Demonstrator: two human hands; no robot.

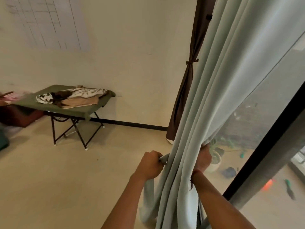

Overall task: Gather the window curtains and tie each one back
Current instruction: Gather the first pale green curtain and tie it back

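Left hand: your left hand (151,164) is at the room side of the curtain (214,96), fingers curled tight round a strip (164,158) of the same pale cloth, probably the tie-back. More pale cloth hangs below your wrist.
Right hand: your right hand (203,160) is at the window side, hooked into the folds. The cloth puckers where it grabs, so it looks like a grip, but the fingertips are buried and you cannot tell how they lie.
Curtain: hangs between your hands, loosely bunched, not yet tied. Upper folds fan out wide across the window (264,129).
Risk, loose folds: the far pleats are outside your right hand's reach. Wrap now and they will likely spill out of the bundle.
Risk, strip: if you pull it with only one hand, it may slide off the smooth cloth or ride up crooked.
Risk, grip swap: freeing your right hand to knot may let the bundle spring open.
Brown curtain: the brown curtain (186,90) in the corner is already cinched with its tie (191,61).
Far: a table (77,111) with clothes (79,95), well apart.
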